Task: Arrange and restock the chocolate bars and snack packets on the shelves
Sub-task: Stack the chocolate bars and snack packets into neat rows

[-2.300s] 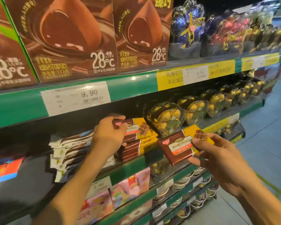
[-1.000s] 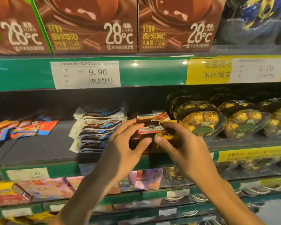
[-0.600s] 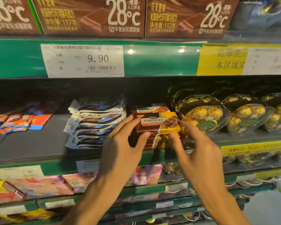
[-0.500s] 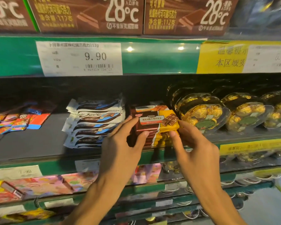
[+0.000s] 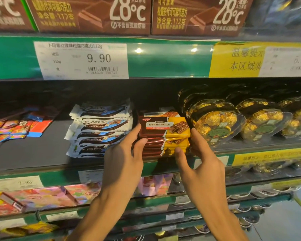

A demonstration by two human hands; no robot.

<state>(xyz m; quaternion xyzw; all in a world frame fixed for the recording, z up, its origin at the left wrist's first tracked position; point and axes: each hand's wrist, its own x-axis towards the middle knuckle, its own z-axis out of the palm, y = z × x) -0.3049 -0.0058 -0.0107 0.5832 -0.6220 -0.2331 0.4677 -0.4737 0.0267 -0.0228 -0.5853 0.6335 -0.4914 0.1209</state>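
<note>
Where the middle shelf (image 5: 30,153) carries its goods, a stack of brown-and-yellow wrapped chocolate bars (image 5: 164,136) is held between both hands at the shelf's front edge.

Left hand (image 5: 123,162): raised from below, palm turned toward the stack, fingers nearly straight; thumb laid against the front of the bars, the other fingers pressed along the stack's left side.

Right hand (image 5: 200,164): raised likewise, palm facing left; thumb set on the front lower corner of the yellow end, fingers extended along the stack's right side. The stack is thus clasped from both sides rather than pinched.

Stack position: several bars deep, lying flat, top bar label-up, seated on the middle shelf just behind the green shelf lip (image 5: 163,168).

Left neighbour: a pile of white-and-brown foil chocolate bars (image 5: 99,129), just beside the stack, with the left fingers between the two.

Right neighbour: a clear plastic box of gold-foil chocolates (image 5: 215,122), tilted forward, just beside the stack; further such boxes are ranged to its right.

Open room: bare dark shelf is seen left of the white pile, as far as the loose red and blue snack packets (image 5: 19,127) at the far left.

Above: a green shelf rail with a white price tag reading 9.90 (image 5: 81,60), and brown cartons marked 28°C (image 5: 90,14) stood on it.
</note>
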